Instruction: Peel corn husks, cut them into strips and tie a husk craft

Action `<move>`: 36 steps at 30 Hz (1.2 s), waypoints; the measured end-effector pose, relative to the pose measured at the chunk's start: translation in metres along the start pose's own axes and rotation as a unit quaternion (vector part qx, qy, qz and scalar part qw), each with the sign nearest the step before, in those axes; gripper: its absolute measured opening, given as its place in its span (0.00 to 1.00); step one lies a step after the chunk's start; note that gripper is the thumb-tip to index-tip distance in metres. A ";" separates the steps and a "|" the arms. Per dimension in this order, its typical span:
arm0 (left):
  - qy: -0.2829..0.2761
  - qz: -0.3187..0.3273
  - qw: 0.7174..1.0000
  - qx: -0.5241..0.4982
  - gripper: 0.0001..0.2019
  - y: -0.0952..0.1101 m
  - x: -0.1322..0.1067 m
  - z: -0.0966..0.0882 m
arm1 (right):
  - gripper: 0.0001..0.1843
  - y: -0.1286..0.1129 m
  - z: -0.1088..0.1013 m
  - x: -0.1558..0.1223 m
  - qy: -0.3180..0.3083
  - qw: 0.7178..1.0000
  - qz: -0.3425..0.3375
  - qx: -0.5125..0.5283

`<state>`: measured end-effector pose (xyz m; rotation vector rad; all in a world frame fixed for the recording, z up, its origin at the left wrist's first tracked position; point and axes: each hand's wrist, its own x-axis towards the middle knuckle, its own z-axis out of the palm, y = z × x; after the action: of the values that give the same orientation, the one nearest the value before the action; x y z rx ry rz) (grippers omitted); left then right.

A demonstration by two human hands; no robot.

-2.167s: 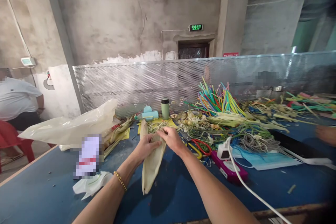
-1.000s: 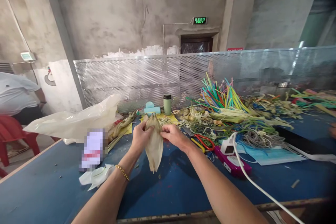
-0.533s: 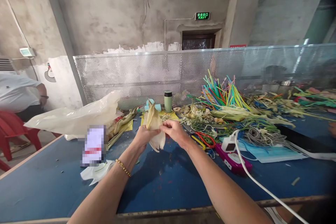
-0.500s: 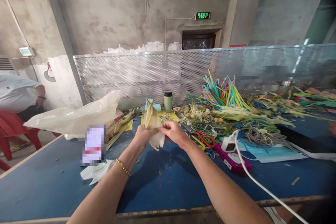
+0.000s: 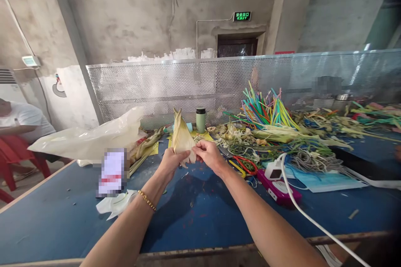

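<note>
A pale dried corn husk (image 5: 180,137) stands upright above the blue table (image 5: 200,217), its pointed tip up. My left hand (image 5: 171,163) grips its lower end from the left, fingers closed round it. My right hand (image 5: 209,155) pinches the husk's lower right edge. A gold bracelet (image 5: 147,200) sits on my left wrist.
A large plastic bag (image 5: 90,139) and more husks (image 5: 144,148) lie at the left. A green flask (image 5: 201,119) stands by the perforated metal screen (image 5: 219,87). Coloured strips (image 5: 266,110), red scissors (image 5: 246,165), a magenta device (image 5: 278,190) with a white cable and a face mask (image 5: 319,181) lie right. A person sits far left.
The husk hung down from my hands before. It has been drawn upward through them and now points up, with only a short end below my fingers.
</note>
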<state>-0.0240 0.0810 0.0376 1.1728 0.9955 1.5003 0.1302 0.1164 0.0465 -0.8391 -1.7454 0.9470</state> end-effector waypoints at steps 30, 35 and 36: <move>-0.089 0.208 0.940 -0.255 0.10 0.082 -0.024 -0.050 | 0.09 0.044 -0.066 0.015 0.121 0.863 0.187 -0.454; 0.026 0.051 0.994 -0.095 0.06 0.058 -0.002 -0.060 | 0.07 0.035 -0.058 0.018 0.076 0.916 0.138 -0.369; 0.063 0.005 0.998 -0.024 0.06 0.050 0.004 -0.061 | 0.09 0.031 -0.054 0.018 0.063 0.928 0.121 -0.346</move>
<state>-0.0934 0.0714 0.0737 1.0627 1.0327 1.6137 0.1790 0.1583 0.0398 -1.5590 -1.9057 0.3884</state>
